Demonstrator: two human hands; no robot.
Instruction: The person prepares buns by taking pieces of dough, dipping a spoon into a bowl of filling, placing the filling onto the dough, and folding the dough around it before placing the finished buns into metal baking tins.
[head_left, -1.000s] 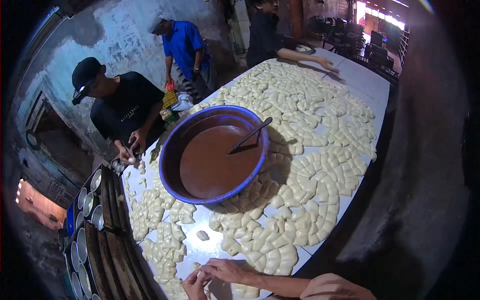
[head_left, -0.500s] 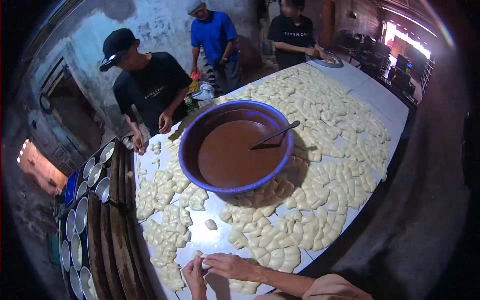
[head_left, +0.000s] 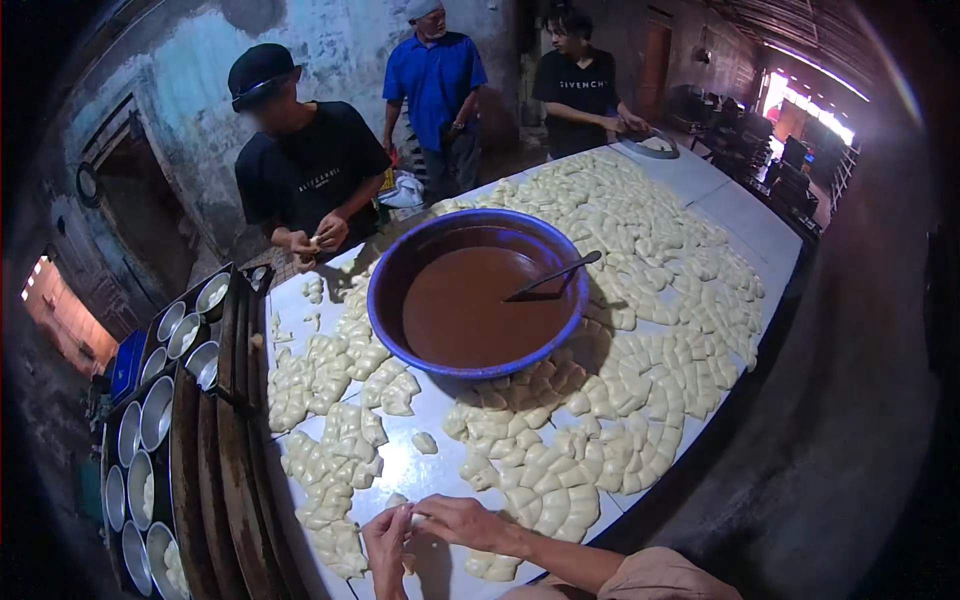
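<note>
At the near edge of the white tiled table (head_left: 405, 465), my left hand (head_left: 385, 545) and my right hand (head_left: 465, 523) meet fingertip to fingertip. Both are closed on a small piece of pale dough (head_left: 416, 518), mostly hidden by the fingers. Just beyond my left fingertips a bit of dough (head_left: 397, 499) shows, and a lone dough lump (head_left: 425, 442) lies farther out. Many soft dough pieces (head_left: 550, 500) lie packed together to the right of my hands. Another dough cluster (head_left: 335, 460) spreads to their left.
A large blue basin (head_left: 375, 325) of brown filling stands mid-table, a dark spoon (head_left: 555, 275) leaning inside. Round metal tins (head_left: 157, 412) sit along the left, beside dark wooden boards (head_left: 245, 480). Across the table, one person (head_left: 315, 175) handles dough; another (head_left: 580, 90) works by a round tray (head_left: 650, 145).
My hands stay together at nearly the same place, their fingers shifted slightly on the dough. The person across at left has brought both hands together around a piece of dough.
</note>
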